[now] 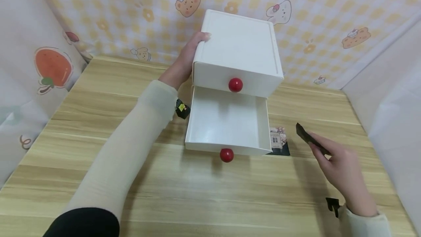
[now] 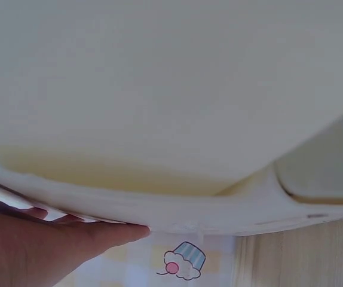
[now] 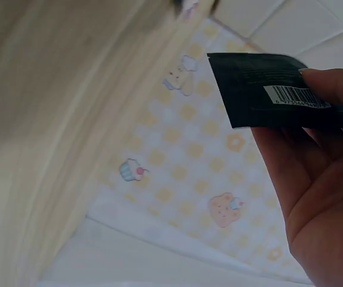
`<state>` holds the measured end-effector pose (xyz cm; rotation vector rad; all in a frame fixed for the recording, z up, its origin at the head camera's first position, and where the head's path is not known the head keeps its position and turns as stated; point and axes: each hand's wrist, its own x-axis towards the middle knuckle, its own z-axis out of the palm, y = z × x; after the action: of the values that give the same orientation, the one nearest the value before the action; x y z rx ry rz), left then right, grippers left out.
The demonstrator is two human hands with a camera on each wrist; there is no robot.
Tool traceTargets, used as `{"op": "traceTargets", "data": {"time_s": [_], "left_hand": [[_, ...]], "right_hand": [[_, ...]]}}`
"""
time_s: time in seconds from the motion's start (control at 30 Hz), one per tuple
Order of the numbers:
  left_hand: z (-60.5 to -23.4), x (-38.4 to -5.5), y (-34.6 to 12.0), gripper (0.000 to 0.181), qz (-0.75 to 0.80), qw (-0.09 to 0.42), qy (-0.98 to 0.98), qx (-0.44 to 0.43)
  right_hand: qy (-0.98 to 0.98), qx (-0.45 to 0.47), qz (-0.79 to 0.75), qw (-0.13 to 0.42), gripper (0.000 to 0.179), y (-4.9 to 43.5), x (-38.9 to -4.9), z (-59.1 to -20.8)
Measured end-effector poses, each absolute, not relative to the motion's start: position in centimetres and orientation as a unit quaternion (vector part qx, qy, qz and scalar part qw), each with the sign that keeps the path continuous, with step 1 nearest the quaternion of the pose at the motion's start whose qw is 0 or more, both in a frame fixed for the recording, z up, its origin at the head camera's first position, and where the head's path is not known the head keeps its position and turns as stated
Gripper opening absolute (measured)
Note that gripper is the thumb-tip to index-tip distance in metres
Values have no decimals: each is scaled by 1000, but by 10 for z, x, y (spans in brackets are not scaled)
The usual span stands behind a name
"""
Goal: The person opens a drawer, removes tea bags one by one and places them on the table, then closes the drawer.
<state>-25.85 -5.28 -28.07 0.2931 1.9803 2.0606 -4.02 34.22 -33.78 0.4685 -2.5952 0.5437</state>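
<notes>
A white two-drawer box (image 1: 241,43) with red ball knobs stands near the back of the table. Its lower drawer (image 1: 228,151) is pulled out, and the bare white bottom shows inside. My left hand (image 1: 185,61) grips the box by its left side, thumb over the top edge; in the left wrist view the thumb lies along the white rim and the other fingers are mostly hidden. To the right of the box, my right hand (image 1: 342,165) pinches a dark flat sachet (image 3: 267,89) above the table. The right wrist view shows a barcode on it.
A flat packet (image 1: 279,142) with a floral print and dark lower edge lies beside the drawer's right wall. Small black pieces sit by each wrist, the left one (image 1: 182,109) marked yellow. A checked cloth (image 1: 148,28) hangs behind the wooden table (image 1: 164,196); white cloths flank both sides.
</notes>
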Motion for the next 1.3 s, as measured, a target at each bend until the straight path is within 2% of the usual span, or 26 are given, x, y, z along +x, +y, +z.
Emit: {"op": "traceTargets", "data": {"time_s": [0.2, 0.3, 0.47, 0.73, 0.97, 1.3], "left_hand": [[-279, -260, -52, 67, 705, 134, 690, 97], [-278, -260, -53, 67, 705, 135, 691, 91], [-279, -259, -53, 67, 713, 130, 683, 92], [-281, -259, -54, 64, 717, 126, 680, 89], [-280, -258, -54, 65, 717, 123, 680, 89], [-282, -258, -53, 63, 720, 121, 677, 94]], "right_hand": [[-951, 176, 119, 227, 45, 348, -46, -353], [-955, 182, 63, 225, 51, 348, -48, -360], [-967, 173, 29, 182, 57, 346, -49, -367], [-979, 161, 27, 122, 46, 342, -49, -371], [-990, 133, 29, 42, 53, 341, -50, -373], [-993, 114, 17, -7, 60, 339, -50, -372]]}}
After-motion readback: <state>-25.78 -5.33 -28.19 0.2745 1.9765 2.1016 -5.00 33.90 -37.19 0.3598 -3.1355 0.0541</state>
